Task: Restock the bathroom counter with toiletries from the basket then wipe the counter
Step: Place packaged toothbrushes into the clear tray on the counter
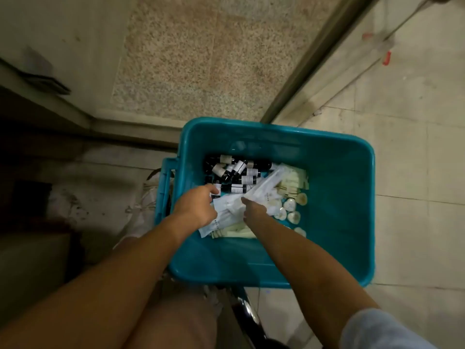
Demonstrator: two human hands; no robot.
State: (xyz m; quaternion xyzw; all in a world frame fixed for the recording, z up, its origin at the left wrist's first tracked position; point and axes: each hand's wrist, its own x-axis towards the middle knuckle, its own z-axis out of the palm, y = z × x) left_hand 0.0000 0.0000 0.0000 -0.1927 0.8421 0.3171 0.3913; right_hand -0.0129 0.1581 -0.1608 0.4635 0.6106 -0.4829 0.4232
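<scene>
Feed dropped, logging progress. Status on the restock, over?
Left hand and right hand both grip long white wrapped packets inside teal plastic basket. Small dark labelled bottles lie beside them. Nothing blocking.

right half of the basket (339,197) lies bare; bottles (239,175) crowd far left, packets (266,187) and soaps (293,210) fill the middle.

The single view looks from the person's head, wide-angled and tipped steeply down, almost straight onto the pale tiled floor (402,172). It hangs within arm's reach above the teal rectangular plastic basket (339,197), which fills the lower middle. Both bare forearms run up from the bottom edge to the left hand (195,206) and right hand (254,210) inside it.
</scene>
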